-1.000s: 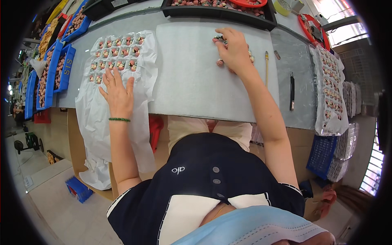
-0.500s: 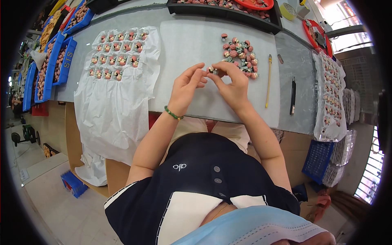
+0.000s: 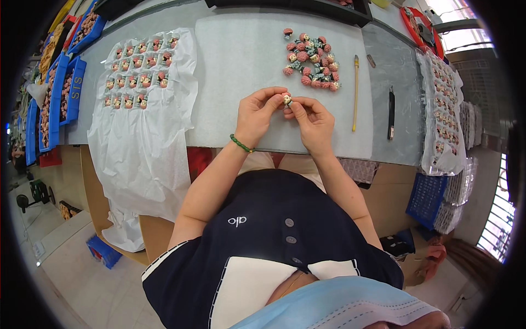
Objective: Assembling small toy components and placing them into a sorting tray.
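A small figurine [image 3: 287,100] with pink hair and a pale face is pinched between the fingertips of both hands, above the near part of a white sheet [image 3: 230,60]. My left hand [image 3: 256,114], with a green bead bracelet at its wrist, grips it from the left. From the other side my right hand [image 3: 315,122] closes finger and thumb on it. Just beyond my hands lies a loose cluster of similar figurines [image 3: 312,57]. To the left, several more figurines [image 3: 139,60] sit in rows on a tray covered with white tissue paper [image 3: 145,137].
Right of the cluster lie a thin yellow stick [image 3: 355,96] and a black pen-like tool [image 3: 391,115]. A wrapped tray of figurines [image 3: 446,112] rests at the table's right end. Blue bins [image 3: 71,90] line the left side. A black tray [image 3: 307,12] borders the far edge.
The view has shifted slightly, so the table sits higher and further left. Both hands have drawn together around the figurine, whose pale face now shows.
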Tool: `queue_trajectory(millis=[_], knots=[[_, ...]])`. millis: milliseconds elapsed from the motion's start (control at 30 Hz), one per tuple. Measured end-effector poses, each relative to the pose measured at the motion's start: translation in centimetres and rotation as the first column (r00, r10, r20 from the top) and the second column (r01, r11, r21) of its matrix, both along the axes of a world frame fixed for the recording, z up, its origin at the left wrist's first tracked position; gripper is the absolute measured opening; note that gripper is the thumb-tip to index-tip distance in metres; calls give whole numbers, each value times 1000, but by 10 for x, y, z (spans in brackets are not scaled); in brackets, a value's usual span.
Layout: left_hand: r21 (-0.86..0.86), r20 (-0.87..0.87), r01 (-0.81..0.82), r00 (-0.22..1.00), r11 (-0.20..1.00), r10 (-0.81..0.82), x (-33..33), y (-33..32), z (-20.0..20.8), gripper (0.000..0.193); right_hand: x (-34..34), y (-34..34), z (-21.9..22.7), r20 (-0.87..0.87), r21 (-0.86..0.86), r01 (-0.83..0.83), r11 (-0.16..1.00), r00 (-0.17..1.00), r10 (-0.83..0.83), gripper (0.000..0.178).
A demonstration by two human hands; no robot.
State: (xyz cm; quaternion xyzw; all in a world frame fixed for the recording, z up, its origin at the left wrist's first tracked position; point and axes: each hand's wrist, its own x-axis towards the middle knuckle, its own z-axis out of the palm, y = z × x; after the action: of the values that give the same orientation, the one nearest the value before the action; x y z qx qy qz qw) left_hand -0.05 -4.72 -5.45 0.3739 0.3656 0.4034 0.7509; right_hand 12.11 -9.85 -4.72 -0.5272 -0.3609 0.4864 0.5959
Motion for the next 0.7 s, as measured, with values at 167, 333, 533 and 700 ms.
queue_trajectory(millis=[167,333,533,700], knots=[[-59,97,7,995,998,-2,-3,3,1,21,-6,1,-3,254,162,50,986,963,-91,17],[-29,84,38,996,999,-36,-11,7,-6,21,-12,4,0,443,243,10,970,888,-120,26],[-95,213,25,977,995,-4,-19,10,-7,24,-8,25,11,507,203,14,979,854,-118,23],[-100,219,34,976,994,-11,-19,6,3,26,21,105,31,700,188,-8,982,702,-128,22]])
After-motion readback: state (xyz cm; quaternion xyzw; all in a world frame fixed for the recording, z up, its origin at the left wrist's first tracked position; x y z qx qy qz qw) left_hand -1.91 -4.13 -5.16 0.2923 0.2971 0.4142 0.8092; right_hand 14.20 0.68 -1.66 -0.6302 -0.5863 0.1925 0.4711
